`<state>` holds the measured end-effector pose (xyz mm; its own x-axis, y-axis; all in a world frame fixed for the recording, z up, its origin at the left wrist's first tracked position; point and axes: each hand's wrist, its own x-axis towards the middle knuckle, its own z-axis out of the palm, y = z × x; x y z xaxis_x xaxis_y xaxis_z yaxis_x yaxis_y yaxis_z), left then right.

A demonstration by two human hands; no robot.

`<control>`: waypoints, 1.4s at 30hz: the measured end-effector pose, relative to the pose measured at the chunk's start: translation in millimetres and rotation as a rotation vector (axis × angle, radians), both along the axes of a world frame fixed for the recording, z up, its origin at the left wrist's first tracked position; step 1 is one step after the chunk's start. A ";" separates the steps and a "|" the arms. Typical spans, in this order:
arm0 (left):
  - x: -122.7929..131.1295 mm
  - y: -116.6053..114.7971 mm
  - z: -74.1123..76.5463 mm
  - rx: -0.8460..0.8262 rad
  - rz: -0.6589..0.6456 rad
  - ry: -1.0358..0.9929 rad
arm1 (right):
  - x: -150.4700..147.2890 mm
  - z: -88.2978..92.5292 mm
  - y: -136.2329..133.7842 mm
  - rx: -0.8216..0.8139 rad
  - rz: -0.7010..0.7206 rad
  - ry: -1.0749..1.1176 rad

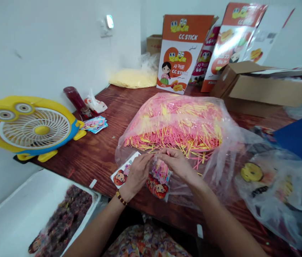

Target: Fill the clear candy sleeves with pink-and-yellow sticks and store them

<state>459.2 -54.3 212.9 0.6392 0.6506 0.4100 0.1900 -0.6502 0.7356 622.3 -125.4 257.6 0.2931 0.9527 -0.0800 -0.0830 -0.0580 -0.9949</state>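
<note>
My left hand (137, 173) and my right hand (176, 162) meet over a small printed packet (158, 182) with cartoon faces, holding it upright at the table's near edge. Both hands have fingers pinched at the packet's top, where pink and yellow sticks poke in. Just behind them lies a big clear plastic bag (177, 125) heaped with loose pink and yellow sticks. A flat empty packet (121, 175) lies under my left hand. A beaded bracelet (121, 198) is on my left wrist.
A yellow cartoon desk fan (30, 126) stands at the left. Spare packets (94, 124) and a dark red bottle (74, 98) lie beyond it. Orange CC STICK cartons (180, 53), an open cardboard box (260, 85) and clear bags (274, 185) crowd the back and right. A white bin (19, 217) holds filled packets.
</note>
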 end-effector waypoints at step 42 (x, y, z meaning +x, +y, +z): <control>12.3 5.0 24.2 -1.033 -0.091 -0.259 | -4.0 -25.6 4.6 0.034 -0.072 0.027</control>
